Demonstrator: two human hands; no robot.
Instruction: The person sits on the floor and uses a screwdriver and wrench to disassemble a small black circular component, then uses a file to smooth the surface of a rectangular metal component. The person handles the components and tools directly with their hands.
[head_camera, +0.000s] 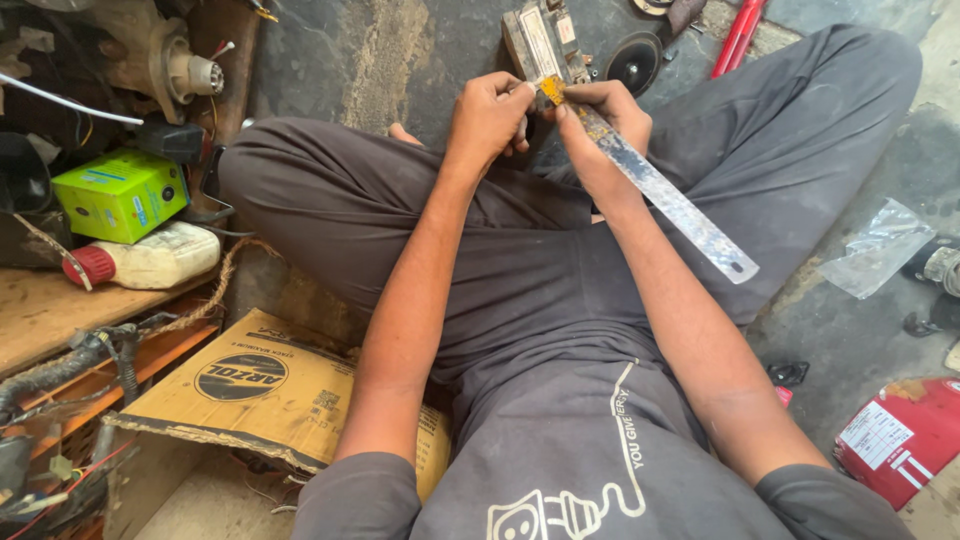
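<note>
Right hand (600, 125): closed around worn steel ruler (655, 190), blade angled over lap. Left hand (490, 115): fingers pinched at ruler's yellowed tip. Nearby: green box (120, 195), cardboard carton (270, 390), red canister (900, 435).

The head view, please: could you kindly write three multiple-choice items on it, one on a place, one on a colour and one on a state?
1. Where is the green box?
A. on the wooden shelf at the left
B. on the person's lap
C. beside the red canister

2. What colour is the cap of the white bottle?
A. blue
B. red
C. black

3. How is the metal ruler held?
A. lying loose on the floor
B. gripped in the right hand, the left hand at its tip
C. stuck in the cardboard box

Answers: 1 A, it sits among the clutter there; 2 B, the cap is red; 3 B, both hands meet at its yellowed end.
</note>
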